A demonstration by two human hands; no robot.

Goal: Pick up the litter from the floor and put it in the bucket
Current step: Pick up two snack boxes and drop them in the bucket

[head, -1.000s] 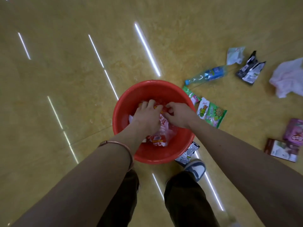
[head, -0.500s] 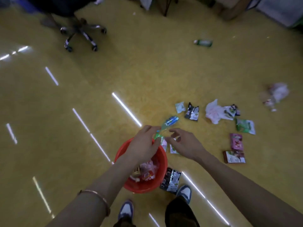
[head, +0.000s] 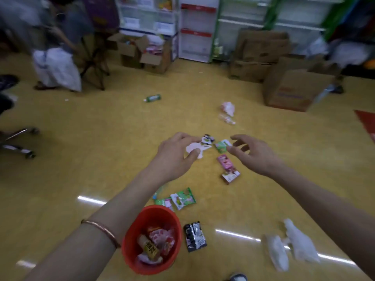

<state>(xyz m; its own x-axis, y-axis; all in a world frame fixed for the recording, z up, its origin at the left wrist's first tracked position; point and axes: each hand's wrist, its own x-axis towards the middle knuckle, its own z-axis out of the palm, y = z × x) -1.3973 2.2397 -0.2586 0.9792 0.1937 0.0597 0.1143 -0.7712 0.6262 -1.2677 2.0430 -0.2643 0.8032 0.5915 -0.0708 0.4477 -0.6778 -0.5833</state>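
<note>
Head view: reaching forward with left hand [head: 174,159] and right hand [head: 256,157], both relaxed, fingers spread, gripping nothing. Standing over red bucket [head: 162,214] holding wrappers [head: 160,238]; seeing green packet [head: 183,198] just beyond it, black packet [head: 194,236] beside it, pink packet [head: 224,162] farther off.
</note>
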